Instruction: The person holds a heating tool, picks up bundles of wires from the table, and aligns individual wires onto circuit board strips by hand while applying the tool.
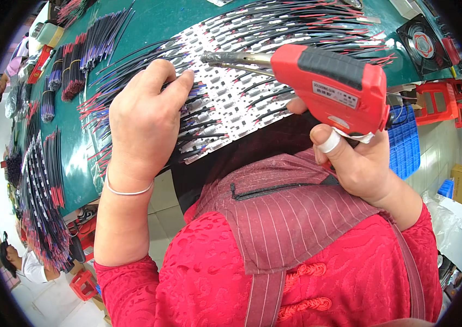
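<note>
Right hand (pixel 359 158) clenched on red pistol-shaped soldering gun (pixel 324 87). Left hand (pixel 146 111) presses black-and-red wire leads (pixel 198 122) onto white component strips (pixel 231 106) at desk (pixel 149 22) near edge. Most leads look attached; unclear how many remain.

A red pistol-shaped soldering gun (pixel 326 87) with a black panel on top is gripped in the right hand (pixel 359 161), at the right of the scene. Its metal tip points left, over white LED strips (pixel 225 95) lying side by side on the green desk (pixel 149 24). Thin black and red wires (pixel 198 128) run from the strips' near ends. The left hand (pixel 146 117) presses its fingers down on those wires, left of the tip.
</note>
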`<state>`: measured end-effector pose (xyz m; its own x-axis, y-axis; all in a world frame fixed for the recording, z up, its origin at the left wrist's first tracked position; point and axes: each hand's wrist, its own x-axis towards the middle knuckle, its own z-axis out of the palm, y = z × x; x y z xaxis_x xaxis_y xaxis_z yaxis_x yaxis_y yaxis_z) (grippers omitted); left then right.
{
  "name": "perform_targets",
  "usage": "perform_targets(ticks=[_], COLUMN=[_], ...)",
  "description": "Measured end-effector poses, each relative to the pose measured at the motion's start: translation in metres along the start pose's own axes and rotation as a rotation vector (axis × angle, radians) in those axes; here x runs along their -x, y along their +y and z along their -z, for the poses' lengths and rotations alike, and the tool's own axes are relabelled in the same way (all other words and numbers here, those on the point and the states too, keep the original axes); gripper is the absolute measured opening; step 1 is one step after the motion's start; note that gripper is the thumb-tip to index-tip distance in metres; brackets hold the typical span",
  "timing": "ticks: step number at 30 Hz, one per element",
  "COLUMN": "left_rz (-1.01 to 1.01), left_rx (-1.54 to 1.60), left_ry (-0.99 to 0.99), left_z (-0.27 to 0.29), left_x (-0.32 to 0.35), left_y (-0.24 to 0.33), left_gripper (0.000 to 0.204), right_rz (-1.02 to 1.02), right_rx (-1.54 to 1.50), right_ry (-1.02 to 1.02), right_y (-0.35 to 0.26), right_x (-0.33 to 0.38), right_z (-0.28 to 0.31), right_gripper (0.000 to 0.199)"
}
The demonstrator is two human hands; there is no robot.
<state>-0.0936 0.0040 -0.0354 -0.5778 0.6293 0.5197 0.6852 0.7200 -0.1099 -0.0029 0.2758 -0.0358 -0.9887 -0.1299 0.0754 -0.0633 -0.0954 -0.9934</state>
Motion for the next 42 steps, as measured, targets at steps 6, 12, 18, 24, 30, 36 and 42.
perform_targets(ticks=[6, 12, 18, 24, 30, 36, 42], left_rz=[-0.007, -0.002, 0.011, 0.003, 0.031, 0.050, 0.007], left_rx=[-0.028, -0.042, -0.035, -0.038, -0.030, -0.013, -0.060], left_ry=[-0.007, -0.033, -0.025, -0.025, -0.080, -0.113, -0.067], left_z=[-0.001, 0.000, -0.003, -0.002, 0.002, 0.004, 0.001], left_x=[-0.001, -0.002, -0.001, -0.002, -0.002, -0.002, -0.004], left_y=[0.001, 0.002, 0.004, 0.003, 0.004, 0.004, 0.004], left_gripper=[0.022, 0.021, 0.019, 0.015, 0.023, 0.036, 0.009], right_rz=[0.002, 0.025, -0.030, 0.026, -0.027, 0.006, -0.024], right_rx=[0.017, 0.079, 0.065, 0.145, 0.089, 0.095, 0.168], right_ry=[-0.011, -0.035, -0.007, -0.084, -0.003, -0.039, -0.093], right_y=[-0.002, -0.001, 0.000, 0.006, -0.001, -0.001, 0.003], right_x=[0.000, -0.001, 0.001, 0.002, -0.001, -0.002, 0.000], right_z=[0.000, 0.004, 0.002, 0.004, -0.005, -0.004, 0.002], right_gripper=[0.035, 0.031, 0.028, 0.027, 0.026, 0.031, 0.033])
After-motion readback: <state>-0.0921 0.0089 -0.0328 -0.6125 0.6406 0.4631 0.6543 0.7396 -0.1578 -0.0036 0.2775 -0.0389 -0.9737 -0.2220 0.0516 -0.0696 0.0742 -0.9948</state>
